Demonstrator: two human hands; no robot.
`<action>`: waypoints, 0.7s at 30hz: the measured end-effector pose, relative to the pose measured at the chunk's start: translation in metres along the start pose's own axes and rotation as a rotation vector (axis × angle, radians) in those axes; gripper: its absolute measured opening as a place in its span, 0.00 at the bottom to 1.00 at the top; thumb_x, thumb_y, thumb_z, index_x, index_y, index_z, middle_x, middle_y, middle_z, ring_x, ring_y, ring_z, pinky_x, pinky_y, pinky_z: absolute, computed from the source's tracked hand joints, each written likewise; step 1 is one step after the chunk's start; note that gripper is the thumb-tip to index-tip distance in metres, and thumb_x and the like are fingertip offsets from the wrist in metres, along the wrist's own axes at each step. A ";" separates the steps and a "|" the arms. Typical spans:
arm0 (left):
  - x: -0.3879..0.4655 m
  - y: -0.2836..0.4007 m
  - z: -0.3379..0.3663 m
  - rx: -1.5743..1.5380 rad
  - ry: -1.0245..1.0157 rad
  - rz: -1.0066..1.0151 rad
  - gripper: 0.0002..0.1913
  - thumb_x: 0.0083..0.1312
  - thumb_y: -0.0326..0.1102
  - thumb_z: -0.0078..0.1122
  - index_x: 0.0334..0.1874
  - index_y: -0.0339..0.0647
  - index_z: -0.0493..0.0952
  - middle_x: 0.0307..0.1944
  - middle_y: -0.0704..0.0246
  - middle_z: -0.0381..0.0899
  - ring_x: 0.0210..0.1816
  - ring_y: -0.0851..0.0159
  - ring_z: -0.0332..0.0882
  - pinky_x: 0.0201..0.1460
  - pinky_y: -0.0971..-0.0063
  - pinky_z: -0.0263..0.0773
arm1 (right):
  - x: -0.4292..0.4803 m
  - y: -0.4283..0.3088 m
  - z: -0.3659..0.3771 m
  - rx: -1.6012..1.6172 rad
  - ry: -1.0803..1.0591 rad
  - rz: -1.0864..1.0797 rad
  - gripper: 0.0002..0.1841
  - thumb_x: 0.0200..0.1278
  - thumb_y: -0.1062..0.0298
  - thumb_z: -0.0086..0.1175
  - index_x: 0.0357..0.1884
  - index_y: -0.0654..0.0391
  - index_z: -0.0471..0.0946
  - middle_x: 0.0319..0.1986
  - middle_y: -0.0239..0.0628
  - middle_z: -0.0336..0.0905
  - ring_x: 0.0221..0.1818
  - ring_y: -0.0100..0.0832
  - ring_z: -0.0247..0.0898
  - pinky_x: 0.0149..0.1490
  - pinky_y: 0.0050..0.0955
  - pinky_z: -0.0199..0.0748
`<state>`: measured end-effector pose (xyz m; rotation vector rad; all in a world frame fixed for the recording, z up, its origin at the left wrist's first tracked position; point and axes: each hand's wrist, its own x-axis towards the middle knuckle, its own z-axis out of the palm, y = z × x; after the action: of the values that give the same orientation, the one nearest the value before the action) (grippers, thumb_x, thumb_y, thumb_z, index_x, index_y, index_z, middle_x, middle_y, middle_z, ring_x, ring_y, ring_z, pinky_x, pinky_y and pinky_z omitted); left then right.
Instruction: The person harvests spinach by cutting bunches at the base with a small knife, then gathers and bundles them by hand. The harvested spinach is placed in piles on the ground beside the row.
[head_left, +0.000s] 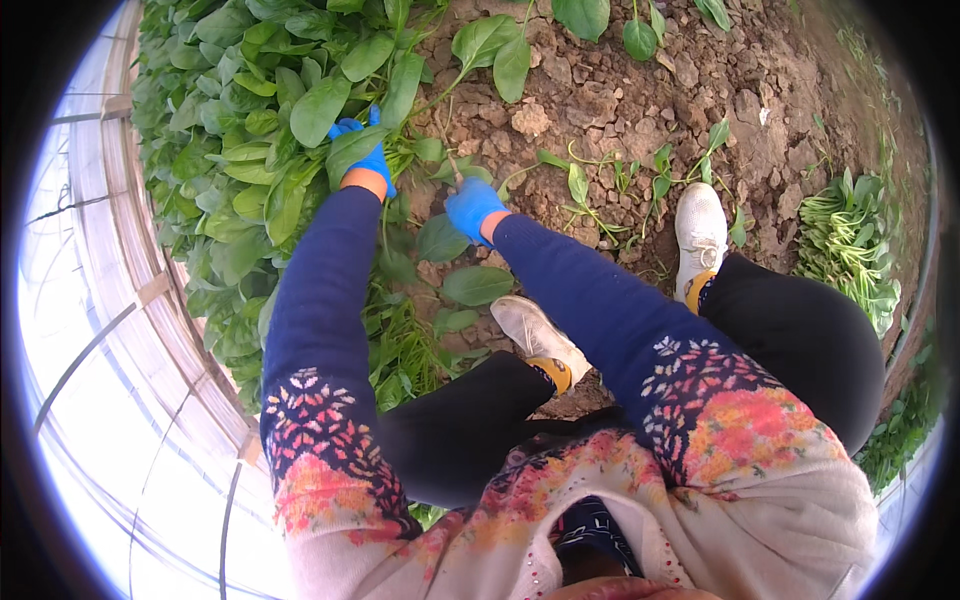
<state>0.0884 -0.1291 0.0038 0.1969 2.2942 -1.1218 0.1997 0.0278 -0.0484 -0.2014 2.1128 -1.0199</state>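
Note:
My left hand (373, 161), in a blue glove, reaches in among leafy green plants (247, 150) that look like spinach. A broad leaf (352, 154) lies across it, so its grip on the stems is hidden. To its right, low over the soil, my right hand (474, 208) is closed, also gloved in blue. A thin brownish tool (456, 172) sticks out of its fist towards the plants; the tool's far end is hard to make out. Pale green stems (401, 154) show between the two hands.
Cloddy brown soil (562, 97) spreads to the right, with loose uprooted-looking sprigs (592, 210) on it. A pile of cut greens (847, 240) lies at far right. My white shoes (701, 225) stand on the soil. Plastic greenhouse sheeting (97, 300) lines the left.

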 end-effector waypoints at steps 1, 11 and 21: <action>0.003 0.002 0.003 0.055 -0.005 -0.018 0.81 0.31 0.71 0.82 0.83 0.53 0.33 0.75 0.51 0.57 0.73 0.45 0.58 0.81 0.55 0.47 | 0.005 0.002 0.000 -0.264 -0.127 -0.117 0.10 0.61 0.61 0.63 0.36 0.58 0.87 0.36 0.43 0.87 0.43 0.44 0.83 0.47 0.37 0.80; 0.079 0.005 0.115 -0.132 0.770 -0.206 0.37 0.76 0.50 0.51 0.81 0.42 0.50 0.71 0.46 0.64 0.67 0.44 0.69 0.69 0.55 0.67 | 0.006 0.006 0.007 -0.268 -0.145 -0.151 0.10 0.61 0.63 0.62 0.29 0.58 0.88 0.32 0.44 0.87 0.37 0.45 0.83 0.43 0.37 0.81; 0.051 -0.023 0.066 -0.459 0.520 -0.185 0.31 0.68 0.45 0.61 0.70 0.40 0.67 0.61 0.51 0.76 0.57 0.48 0.78 0.61 0.55 0.73 | -0.086 0.041 0.042 0.364 -0.010 0.268 0.22 0.70 0.57 0.52 0.49 0.70 0.76 0.42 0.61 0.82 0.46 0.56 0.81 0.52 0.47 0.78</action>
<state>0.0662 -0.1993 -0.0409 0.1046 3.0161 -0.6405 0.2962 0.0679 -0.0449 0.2490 1.8438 -1.2100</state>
